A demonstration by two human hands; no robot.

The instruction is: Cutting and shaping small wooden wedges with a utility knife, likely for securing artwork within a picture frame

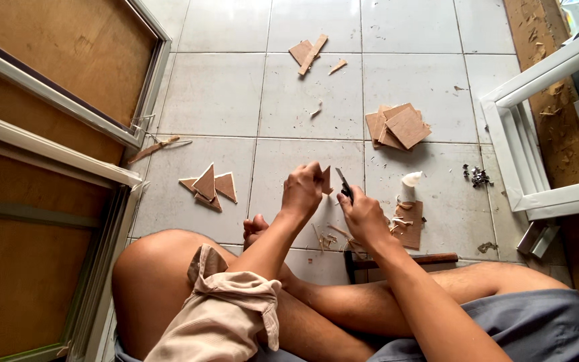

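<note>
So the whole thing is happening on a white tiled floor [309,100], person sitting cross-legged on it, with framed board panels [48,80] lying along the left edge and a white frame [537,114] leaning in from the right edge. Out toward the far side of the floor there's a stack of square wood pieces [400,126] and a couple of offcuts [308,52], and nearer the left panels a little cluster of wood triangles [209,186]. In the middle, just past the knees, the left hand [301,191] has its fingers curled in, pinching a small triangular wood piece [327,179] held up off the tiles. The right hand [364,216] is closed around a knife [344,184] with the dark blade angled up, tip right beside the piece's edge. Shavings [333,236] are scattered on the tiles under the hands, next to a small board [411,224] with a whitish glue bottle [410,179] at its far end. Honestly, for trimming like this I'd keep the holding fingers behind the cutting edge, take thin slices instead of one deep bite, and steady the wrists against the legs. Holding it mid-air like that looks slip-prone to me.
</note>
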